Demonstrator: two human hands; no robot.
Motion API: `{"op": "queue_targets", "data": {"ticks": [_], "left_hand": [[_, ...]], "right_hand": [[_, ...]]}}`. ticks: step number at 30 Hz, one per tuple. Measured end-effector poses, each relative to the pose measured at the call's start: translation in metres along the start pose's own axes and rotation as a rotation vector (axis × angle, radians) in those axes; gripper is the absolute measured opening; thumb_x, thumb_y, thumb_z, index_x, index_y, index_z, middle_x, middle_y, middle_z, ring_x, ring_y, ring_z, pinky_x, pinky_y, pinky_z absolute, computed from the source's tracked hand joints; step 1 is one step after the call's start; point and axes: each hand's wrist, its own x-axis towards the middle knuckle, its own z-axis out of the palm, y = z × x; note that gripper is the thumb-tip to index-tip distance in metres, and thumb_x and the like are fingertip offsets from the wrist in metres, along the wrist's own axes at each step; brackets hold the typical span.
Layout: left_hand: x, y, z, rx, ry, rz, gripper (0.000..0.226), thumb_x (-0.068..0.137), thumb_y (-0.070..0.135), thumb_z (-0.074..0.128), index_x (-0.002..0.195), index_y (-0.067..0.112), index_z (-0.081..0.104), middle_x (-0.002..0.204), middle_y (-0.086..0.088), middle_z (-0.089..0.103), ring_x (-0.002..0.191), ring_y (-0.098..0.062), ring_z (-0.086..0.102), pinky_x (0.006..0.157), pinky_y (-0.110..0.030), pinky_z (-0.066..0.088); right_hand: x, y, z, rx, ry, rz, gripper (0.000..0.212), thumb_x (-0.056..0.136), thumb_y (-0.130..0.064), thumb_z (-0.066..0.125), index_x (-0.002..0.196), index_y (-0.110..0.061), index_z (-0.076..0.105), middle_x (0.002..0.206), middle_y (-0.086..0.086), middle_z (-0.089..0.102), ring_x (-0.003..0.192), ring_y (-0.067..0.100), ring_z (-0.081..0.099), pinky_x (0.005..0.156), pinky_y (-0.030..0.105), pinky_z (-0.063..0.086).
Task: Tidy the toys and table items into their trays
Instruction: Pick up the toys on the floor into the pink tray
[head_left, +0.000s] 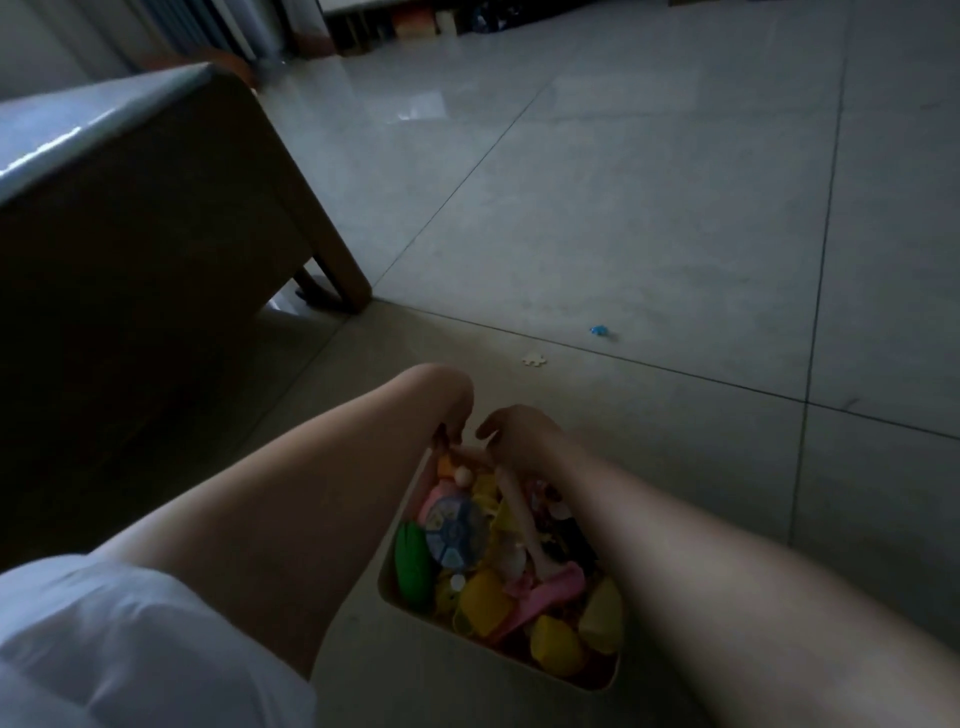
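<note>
1. White sleeve (104, 644) fills the lower left corner, cut off by the frame edge.
2. Both forearms reach to the far end of a cream tray (498, 662) at lower centre, heaped with toys (467, 561).
3. Left hand (447, 400) curls over the tray's far rim, fingertips hidden; right hand (519, 431) bends down beside it, and whether it grips cannot be told.
4. Dim light blurs the toys.
5. Pale puzzle piece (533, 358) and small blue object (599, 330) lie on the tiled floor (649, 182) beyond.
6. Table (130, 182) at upper left is cropped.
</note>
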Motion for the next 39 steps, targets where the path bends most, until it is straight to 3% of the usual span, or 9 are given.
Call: {"op": "queue_targets", "data": {"ticks": [3, 6, 10, 16, 28, 31, 34, 36, 39], "left_hand": [[0.009, 0.012, -0.002, 0.005, 0.095, 0.069, 0.040, 0.097, 0.017, 0.056, 0.130, -0.005, 0.052, 0.083, -0.010, 0.068, 0.095, -0.026, 0.068, 0.094, -0.042, 0.053], [0.014, 0.035, -0.005, 0.027, 0.238, 0.159, 0.038, 0.098, 0.017, 0.053, 0.127, -0.006, 0.053, 0.106, -0.018, 0.069, 0.086, -0.028, 0.066, 0.086, -0.038, 0.055], [0.034, 0.059, -0.008, 0.136, 0.522, 0.294, 0.049, 0.096, 0.017, 0.054, 0.142, 0.008, 0.040, 0.138, -0.013, 0.051, 0.122, -0.029, 0.054, 0.095, -0.036, 0.047], [0.080, 0.075, -0.007, -0.142, 0.594, 0.333, 0.059, 0.094, 0.016, 0.052, 0.148, 0.013, 0.027, 0.140, -0.017, 0.046, 0.127, -0.033, 0.048, 0.098, -0.037, 0.043], [0.137, 0.093, 0.002, -0.071, 0.573, 0.476, 0.068, 0.094, 0.004, 0.041, 0.153, 0.009, 0.008, 0.161, -0.010, 0.002, 0.147, -0.027, 0.012, 0.116, -0.039, 0.026], [0.140, 0.092, 0.003, 0.000, 0.625, 0.467, 0.061, 0.096, 0.007, 0.039, 0.152, 0.006, 0.015, 0.160, -0.014, 0.011, 0.145, -0.028, 0.021, 0.112, -0.039, 0.031], [0.137, 0.097, -0.001, 0.062, 0.725, 0.422, 0.042, 0.097, 0.009, 0.037, 0.138, 0.004, 0.040, 0.145, -0.019, 0.041, 0.129, -0.032, 0.047, 0.100, -0.039, 0.042], [0.132, 0.103, -0.002, 0.124, 0.814, 0.375, 0.032, 0.096, 0.009, 0.038, 0.124, 0.006, 0.053, 0.127, -0.017, 0.058, 0.115, -0.033, 0.058, 0.091, -0.038, 0.046], [0.126, 0.110, 0.001, 0.149, 0.860, 0.354, 0.024, 0.093, 0.008, 0.042, 0.110, 0.008, 0.060, 0.109, -0.013, 0.066, 0.103, -0.033, 0.062, 0.080, -0.038, 0.048]], "right_hand": [[0.003, 0.020, -0.004, 0.119, 0.073, 0.046, 0.033, 0.086, -0.011, 0.065, 0.118, -0.019, 0.067, 0.128, 0.006, 0.062, 0.116, 0.022, 0.058, 0.096, 0.029, 0.046], [0.009, 0.047, -0.008, 0.205, 0.141, 0.099, 0.026, 0.089, -0.013, 0.064, 0.114, -0.019, 0.069, 0.125, 0.006, 0.061, 0.113, 0.022, 0.058, 0.093, 0.029, 0.046], [0.019, 0.081, -0.022, 0.276, 0.222, 0.186, 0.028, 0.088, -0.012, 0.060, 0.115, -0.018, 0.067, 0.125, 0.007, 0.061, 0.112, 0.022, 0.058, 0.086, 0.025, 0.044], [0.045, 0.118, -0.054, 0.205, 0.385, 0.303, 0.052, 0.082, -0.020, 0.060, 0.132, -0.024, 0.050, 0.127, 0.010, 0.056, 0.115, 0.030, 0.054, 0.098, 0.037, 0.045], [0.116, 0.138, -0.081, -0.278, 0.245, 0.171, 0.091, 0.088, -0.024, 0.060, 0.154, -0.016, 0.000, 0.161, 0.008, -0.016, 0.149, 0.026, -0.004, 0.120, 0.034, 0.009], [0.123, 0.134, -0.071, -0.311, 0.248, 0.206, 0.092, 0.088, -0.040, 0.064, 0.154, -0.012, 0.006, 0.162, 0.006, -0.006, 0.149, 0.026, 0.005, 0.119, 0.033, 0.012], [0.125, 0.122, -0.062, -0.248, 0.333, 0.180, 0.065, 0.090, -0.029, 0.062, 0.146, -0.010, 0.034, 0.158, 0.008, 0.020, 0.140, 0.028, 0.033, 0.111, 0.034, 0.031], [0.118, 0.120, -0.050, -0.234, 0.458, 0.091, 0.028, 0.090, -0.023, 0.056, 0.115, -0.013, 0.060, 0.135, 0.009, 0.052, 0.115, 0.030, 0.056, 0.089, 0.034, 0.046], [0.094, 0.124, -0.033, -0.104, 0.595, 0.029, 0.015, 0.087, -0.024, 0.054, 0.086, -0.014, 0.064, 0.098, 0.004, 0.067, 0.090, 0.027, 0.063, 0.070, 0.033, 0.047]]}}
